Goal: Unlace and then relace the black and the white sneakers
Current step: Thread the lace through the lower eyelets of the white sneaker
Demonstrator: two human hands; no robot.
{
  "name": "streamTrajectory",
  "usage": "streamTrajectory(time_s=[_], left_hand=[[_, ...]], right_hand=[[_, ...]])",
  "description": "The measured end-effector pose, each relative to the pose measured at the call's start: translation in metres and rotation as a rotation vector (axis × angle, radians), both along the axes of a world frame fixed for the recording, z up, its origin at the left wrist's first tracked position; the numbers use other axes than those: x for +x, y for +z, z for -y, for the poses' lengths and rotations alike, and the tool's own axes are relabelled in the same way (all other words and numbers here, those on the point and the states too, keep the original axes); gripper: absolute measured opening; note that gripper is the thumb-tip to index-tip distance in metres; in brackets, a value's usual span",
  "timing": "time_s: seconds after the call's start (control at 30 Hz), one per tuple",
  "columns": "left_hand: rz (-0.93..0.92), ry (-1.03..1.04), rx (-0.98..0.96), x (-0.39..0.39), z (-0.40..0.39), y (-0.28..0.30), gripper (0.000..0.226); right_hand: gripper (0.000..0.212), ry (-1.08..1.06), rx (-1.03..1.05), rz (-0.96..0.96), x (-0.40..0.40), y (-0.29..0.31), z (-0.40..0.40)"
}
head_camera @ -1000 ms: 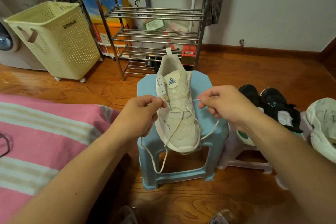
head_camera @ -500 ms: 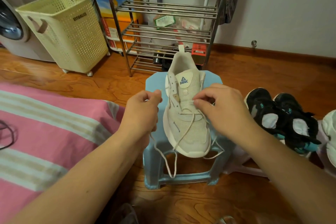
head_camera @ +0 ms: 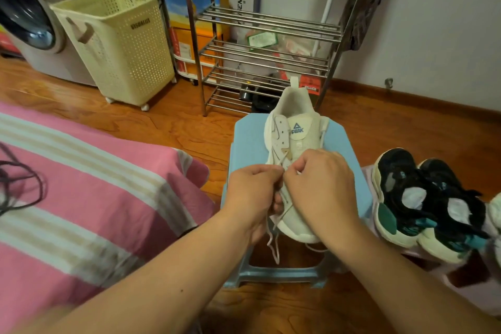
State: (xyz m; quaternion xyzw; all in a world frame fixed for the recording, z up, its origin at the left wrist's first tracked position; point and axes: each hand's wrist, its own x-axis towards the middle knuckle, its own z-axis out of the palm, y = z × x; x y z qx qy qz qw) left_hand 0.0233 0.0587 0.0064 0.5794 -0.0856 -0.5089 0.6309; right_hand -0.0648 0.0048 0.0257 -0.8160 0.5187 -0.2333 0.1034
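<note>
While resting on stool (head_camera: 245,141): white sneaker (head_camera: 296,127), lace (head_camera: 274,241) pinched mid-shoe by left hand (head_camera: 253,192) and right hand (head_camera: 321,184).

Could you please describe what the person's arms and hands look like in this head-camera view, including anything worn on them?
Both arms are bare from the bottom edge of the view up to the wrists: no sleeves show. The left hand and right hand wear no gloves, and no rings, watch or bracelet are visible. A small dark mole marks the left forearm.
</note>
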Motion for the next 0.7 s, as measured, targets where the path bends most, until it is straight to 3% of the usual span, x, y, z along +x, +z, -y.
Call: streamTrajectory(time_s=[0.27, 0.43, 0.5, 0.63, 0.7], left_hand=[[0.147, -0.093, 0.14, 0.014, 0.005, 0.011, 0.018], [0.301, -0.12, 0.197, 0.018, 0.006, 0.012, 0.019], [0.321, -0.11, 0.192, 0.019, 0.006, 0.009, 0.02], [0.128, -0.116, 0.144, 0.018, 0.005, 0.011, 0.016], [-0.018, -0.109, 0.096, 0.022, 0.004, 0.01, 0.017]], right_hand=[[0.02, 0.011, -0.064, -0.107, 0.002, 0.0, -0.009], [0.018, -0.067, 0.177, 0.005, 0.001, 0.01, -0.001], [0.019, -0.057, 0.151, -0.038, 0.003, 0.011, -0.002], [0.019, 0.073, -0.058, -0.097, 0.004, 0.003, -0.016], [0.025, 0.146, -0.06, -0.122, 0.006, 0.001, -0.024]])
